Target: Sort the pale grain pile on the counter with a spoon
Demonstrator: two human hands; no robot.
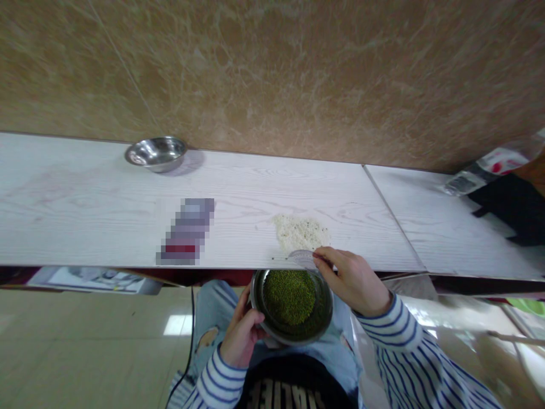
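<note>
My left hand (pixel 243 335) grips the left rim of a steel bowl (pixel 326 326), thumb over the edge, holding it over my lap just below the table's front edge. Green mung beans (pixel 290 298) cover the bowl's bottom. Pinched between the fingers of my right hand (pixel 351 278) is a clear, arched plastic protractor (pixel 303 258), low over the table edge and the bowl's far rim. Right beyond it lies a spread patch of white rice grains (pixel 302 232) with some dark green beans mixed in. A few stray beans rest near the edge, left of the protractor.
Against the wall stands a second steel bowl (pixel 156 154). A blurred-out flat object (pixel 185 233) lies on the white table (pixel 242 187) to the left. At far right are a clear plastic bottle (pixel 489 170) and a black item (pixel 515 207). Below the tabletop, an open shelf holds papers (pixel 93 279).
</note>
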